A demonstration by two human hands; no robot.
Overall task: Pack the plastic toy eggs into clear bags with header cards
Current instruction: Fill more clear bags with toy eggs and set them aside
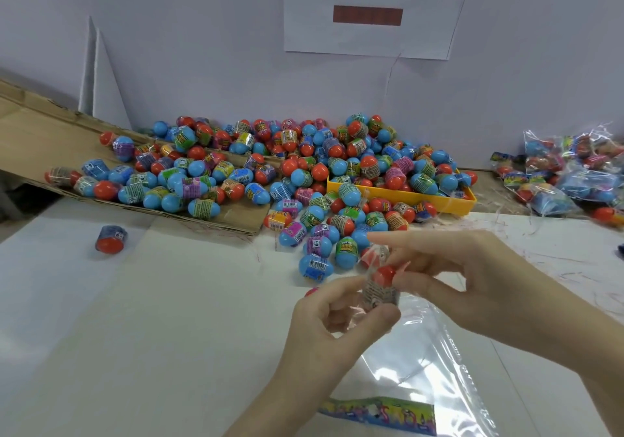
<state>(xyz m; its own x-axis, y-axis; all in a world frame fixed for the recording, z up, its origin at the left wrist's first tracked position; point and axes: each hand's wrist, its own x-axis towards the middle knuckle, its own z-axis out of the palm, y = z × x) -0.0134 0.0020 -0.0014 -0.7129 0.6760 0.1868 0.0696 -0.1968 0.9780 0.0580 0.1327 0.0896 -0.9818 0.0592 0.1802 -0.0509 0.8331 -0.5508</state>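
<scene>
A big heap of blue-and-red plastic toy eggs (pixel 304 169) covers the back of the table. My left hand (pixel 331 328) and my right hand (pixel 472 278) meet at the centre around one egg (pixel 383 284) with a red top. Left-hand fingers pinch its lower part and the mouth of a clear bag (pixel 425 362). The right thumb and fingers hold the egg's red end, the forefinger stretched out. The bag hangs down toward me, its colourful header card (pixel 381 414) at the bottom edge.
A yellow tray (pixel 405 196) holds eggs at the right of the heap. A cardboard sheet (pixel 33 139) slopes down from the left. Filled bags (pixel 570 173) pile up at the far right. One lone egg (pixel 111 239) lies on the white table at left.
</scene>
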